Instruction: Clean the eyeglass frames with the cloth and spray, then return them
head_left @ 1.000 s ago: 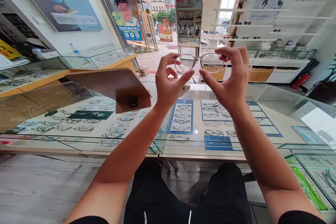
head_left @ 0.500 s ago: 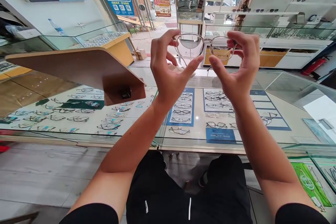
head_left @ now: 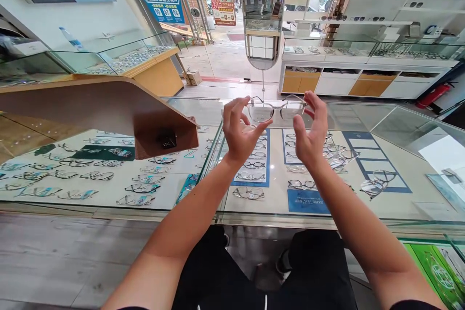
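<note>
And here are the eyeglasses (head_left: 276, 107), held aloft just above and right of the view's centre: thin rims, clear rounded lenses side by side, the bridge nearly level between them, slim curved pieces, apparently temples, arching above.

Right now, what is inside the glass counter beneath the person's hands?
Many eyeglasses, a blue card and a dark green card show. The left hand, right hand and brown panel cover parts; what lies behind them cannot be seen.
</note>
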`<state>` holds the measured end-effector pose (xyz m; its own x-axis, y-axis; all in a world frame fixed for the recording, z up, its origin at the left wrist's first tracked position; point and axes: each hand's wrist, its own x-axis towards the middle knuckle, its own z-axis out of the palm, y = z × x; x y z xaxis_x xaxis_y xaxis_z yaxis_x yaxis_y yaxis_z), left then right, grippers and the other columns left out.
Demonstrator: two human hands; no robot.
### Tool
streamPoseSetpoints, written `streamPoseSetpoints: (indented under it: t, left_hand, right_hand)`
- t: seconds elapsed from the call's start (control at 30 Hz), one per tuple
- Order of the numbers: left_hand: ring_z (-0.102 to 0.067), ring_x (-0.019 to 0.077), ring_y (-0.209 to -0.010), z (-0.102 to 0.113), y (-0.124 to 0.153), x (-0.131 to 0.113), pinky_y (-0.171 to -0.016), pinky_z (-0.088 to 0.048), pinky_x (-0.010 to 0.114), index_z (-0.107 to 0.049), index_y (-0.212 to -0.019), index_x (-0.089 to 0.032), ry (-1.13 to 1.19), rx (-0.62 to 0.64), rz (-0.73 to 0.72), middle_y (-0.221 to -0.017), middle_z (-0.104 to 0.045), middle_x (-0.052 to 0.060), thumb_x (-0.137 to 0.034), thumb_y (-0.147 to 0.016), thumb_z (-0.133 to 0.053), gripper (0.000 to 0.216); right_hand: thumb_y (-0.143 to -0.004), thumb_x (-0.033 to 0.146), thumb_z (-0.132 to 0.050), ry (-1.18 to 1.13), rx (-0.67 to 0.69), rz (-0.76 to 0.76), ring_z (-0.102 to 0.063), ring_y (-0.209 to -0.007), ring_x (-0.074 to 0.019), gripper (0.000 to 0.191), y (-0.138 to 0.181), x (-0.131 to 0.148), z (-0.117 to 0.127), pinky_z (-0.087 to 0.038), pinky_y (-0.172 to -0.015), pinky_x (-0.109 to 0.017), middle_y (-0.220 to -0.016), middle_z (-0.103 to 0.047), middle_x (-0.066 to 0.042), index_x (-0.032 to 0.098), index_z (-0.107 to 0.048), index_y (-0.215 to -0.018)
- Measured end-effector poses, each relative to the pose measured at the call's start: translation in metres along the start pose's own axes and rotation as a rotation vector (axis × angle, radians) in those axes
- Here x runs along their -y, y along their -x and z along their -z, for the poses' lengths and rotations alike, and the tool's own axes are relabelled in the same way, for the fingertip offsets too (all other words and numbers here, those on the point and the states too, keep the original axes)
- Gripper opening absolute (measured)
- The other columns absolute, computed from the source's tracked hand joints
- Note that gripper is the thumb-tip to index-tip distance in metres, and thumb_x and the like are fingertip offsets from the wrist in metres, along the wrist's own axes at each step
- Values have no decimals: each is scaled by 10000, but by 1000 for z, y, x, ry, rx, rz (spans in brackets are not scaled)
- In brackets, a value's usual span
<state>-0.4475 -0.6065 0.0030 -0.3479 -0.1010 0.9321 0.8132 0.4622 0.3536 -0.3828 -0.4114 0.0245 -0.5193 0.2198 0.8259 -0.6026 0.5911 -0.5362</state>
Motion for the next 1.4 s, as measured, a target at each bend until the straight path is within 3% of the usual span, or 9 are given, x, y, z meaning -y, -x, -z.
streamPoseSetpoints:
  t: [0.13,0.3,0.47,0.67,0.77,0.97,1.2,1.4]
  left_hand:
    - [-578,134,-734,-1,8,9,-609,-506,308,-601,-1458,-322,-4,6,-5,-1352,-687,99,-658,-888,-876,717]
    - [-505,111,-642,-1,11,12,-601,-503,336,-600,-1437,-300,-52,30,36,-1357,-701,105,-716,-911,-825,707]
    - [-587,89,-707,-4,11,13,-639,-449,371,-611,-1442,-263,-48,73,34,-1348,-703,83,-842,-979,-648,742]
    - [-658,129,-846,-9,11,17,-648,-377,376,-571,-1489,-257,-61,155,30,-1285,-727,64,-940,-992,-475,850]
    - [-637,116,-815,-10,13,21,-669,-387,387,-570,-1490,-283,-22,170,27,-1300,-722,54,-958,-972,-473,857]
    - [-609,109,-816,-9,13,26,-723,-466,362,-583,-1508,-301,86,243,25,-1308,-691,39,-862,-943,-684,802]
    - [-636,148,-795,0,10,9,-707,-553,334,-593,-1541,-292,55,353,51,-1391,-701,114,-681,-938,-824,753]
    - [-617,121,-735,2,8,5,-735,-590,325,-608,-1547,-301,92,400,27,-1398,-706,111,-520,-932,-889,710]
  right_hand:
    - [-1113,589,-469,-181,-1,-229,-716,-1351,-309,513,1,-6,0,-562,-1168,-590,-1439,-743,-163,255,-703,-1425]
    - [-1083,614,-548,-294,76,-379,-761,-1309,-287,482,-6,-6,3,-600,-1147,-547,-1406,-791,-139,261,-776,-1319]
    - [-1067,634,-559,-373,152,-456,-796,-1240,-268,478,-7,-9,4,-639,-1093,-494,-1369,-813,-124,272,-804,-1261]
    - [-971,543,-664,-539,184,-565,-832,-1052,-273,371,-12,-5,7,-636,-1065,-513,-1061,-872,-98,248,-854,-1090]
    - [-945,564,-684,-576,190,-588,-832,-1044,-281,373,-16,-4,11,-629,-1072,-521,-1009,-874,-92,252,-866,-1037]
    - [-938,617,-739,-429,269,-593,-827,-1064,-278,401,-22,-10,20,-586,-1144,-529,-986,-876,-83,250,-890,-994]
    - [-881,558,-871,-362,412,-524,-798,-1165,-282,373,-25,-10,25,-623,-1095,-494,-1162,-871,-65,275,-883,-1123]
    - [-919,513,-855,-267,485,-395,-769,-1035,-255,243,-26,-9,28,-603,-1039,-479,-1008,-849,-43,270,-855,-940]
